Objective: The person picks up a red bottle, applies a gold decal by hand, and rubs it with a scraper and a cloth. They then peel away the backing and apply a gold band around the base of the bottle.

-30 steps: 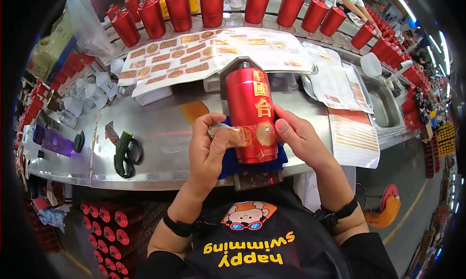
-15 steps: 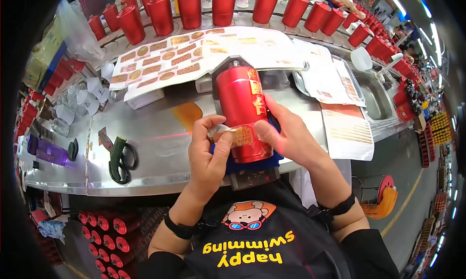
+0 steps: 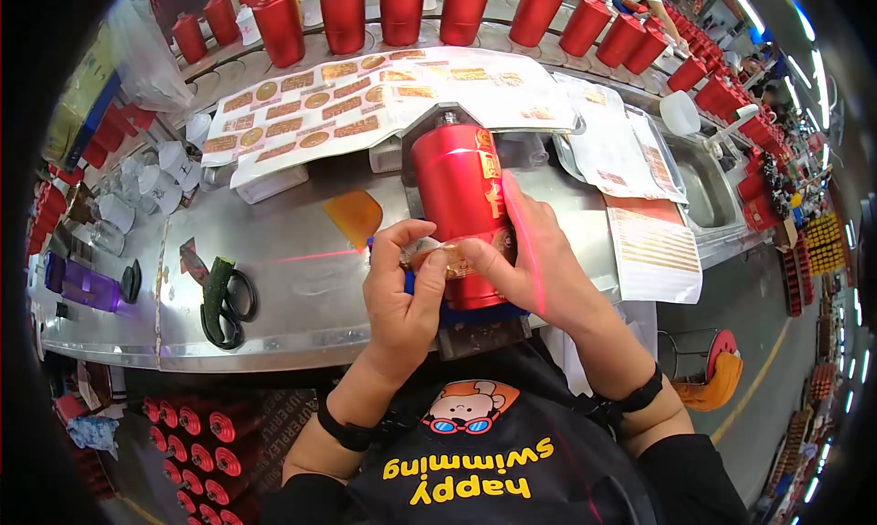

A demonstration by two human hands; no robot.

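A red metallic bottle (image 3: pixel 454 183) with gold characters lies tilted in a dark cradle (image 3: pixel 429 121), its threaded neck pointing away from me. My left hand (image 3: pixel 400 292) pinches the left end of a clear film strip (image 3: pixel 422 249) between thumb and index finger. The strip bears gold lettering and crosses the lower part of the bottle. With its palm and fingers along the bottle's right side, my right hand (image 3: pixel 546 267) holds the bottle. Its thumb presses on the strip, and its lower fingers are partly hidden. Blue cloth (image 3: pixel 489 311) shows beneath the bottle.
Sheets of gold stickers (image 3: pixel 315 105) lie beyond the cradle, with another sheet (image 3: pixel 653 251) at right. A row of red bottles (image 3: pixel 400 9) stands on the conveyor. Left are an amber scraper (image 3: pixel 352 218), black-handled scissors (image 3: pixel 242 297) and a purple bottle (image 3: pixel 87 286). A sink (image 3: pixel 708 183) is at right.
My right thumb has slid left along the strip toward my left fingertips. My left hand keeps its pinch, and the bottles on the conveyor have shifted to the right.
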